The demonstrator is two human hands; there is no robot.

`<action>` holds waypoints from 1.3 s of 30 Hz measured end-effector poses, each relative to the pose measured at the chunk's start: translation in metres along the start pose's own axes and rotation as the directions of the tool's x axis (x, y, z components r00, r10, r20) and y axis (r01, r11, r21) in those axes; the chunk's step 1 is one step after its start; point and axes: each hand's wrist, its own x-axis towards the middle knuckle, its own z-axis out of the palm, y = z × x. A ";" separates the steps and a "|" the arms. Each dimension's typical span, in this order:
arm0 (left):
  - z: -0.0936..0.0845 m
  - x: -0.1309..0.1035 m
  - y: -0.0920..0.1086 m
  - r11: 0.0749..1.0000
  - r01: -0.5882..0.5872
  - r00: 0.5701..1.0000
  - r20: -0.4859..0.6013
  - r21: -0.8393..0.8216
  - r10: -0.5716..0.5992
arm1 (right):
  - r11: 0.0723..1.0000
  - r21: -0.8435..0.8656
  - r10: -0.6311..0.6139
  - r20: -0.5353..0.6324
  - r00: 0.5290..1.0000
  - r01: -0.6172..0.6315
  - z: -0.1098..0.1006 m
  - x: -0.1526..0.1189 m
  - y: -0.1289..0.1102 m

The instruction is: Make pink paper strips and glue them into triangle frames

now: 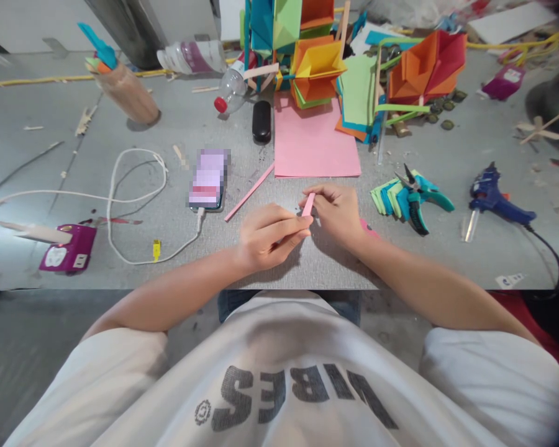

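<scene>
Between my two hands, a little above the table's front part, is a short pink paper strip (309, 205). My left hand (272, 236) pinches its lower end between thumb and fingers. At the upper end my right hand (333, 208) has its fingers closed on the same strip. A longer pink strip (250, 192) lies slantwise on the table left of my hands. Beyond them rests a pink paper sheet (317, 146). Something pink (369, 228) shows partly from behind my right wrist; its kind is hidden.
Right of my hands, pliers (415, 198) lie over folded green and blue paper, with a blue glue gun (500, 198) farther right. A phone (209, 177) on a white cable lies left. Folded paper shapes (314, 62), a black case (261, 121) and bottles (193, 57) stand behind.
</scene>
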 end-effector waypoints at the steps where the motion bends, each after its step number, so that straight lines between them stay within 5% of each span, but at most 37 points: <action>1: 0.000 0.000 0.001 1.000 -0.011 1.000 -0.011 0.005 0.011 | 1.000 -0.014 -0.010 -0.001 1.000 0.010 0.000 -0.001 -0.001; 16: -0.006 0.003 0.001 0.985 0.123 0.989 0.063 0.125 -0.131 | 0.893 -0.423 -0.141 0.062 0.988 0.154 -0.004 0.010 0.008; 21: -0.005 0.008 -0.002 0.967 0.251 0.959 0.125 0.049 -0.256 | 0.727 -0.655 -0.115 0.179 0.977 0.205 -0.011 0.010 0.003; 27: -0.005 0.012 0.001 0.932 0.361 0.923 0.136 0.007 -0.359 | 0.396 -0.831 0.001 0.426 0.905 0.391 -0.015 0.005 -0.016; 30: -0.006 0.013 0.003 0.926 0.379 0.914 0.155 0.003 -0.375 | 0.263 -0.866 0.079 0.459 0.885 0.425 -0.015 0.001 -0.025; 34: -0.006 0.013 0.003 0.925 0.379 0.909 0.189 0.001 -0.373 | 0.188 -0.890 0.089 0.437 0.895 0.416 -0.015 -0.002 -0.030; 39: -0.001 0.012 -0.004 0.917 0.394 0.910 0.163 -0.056 -0.381 | 0.207 -0.904 0.130 0.404 0.905 0.374 -0.012 0.002 -0.032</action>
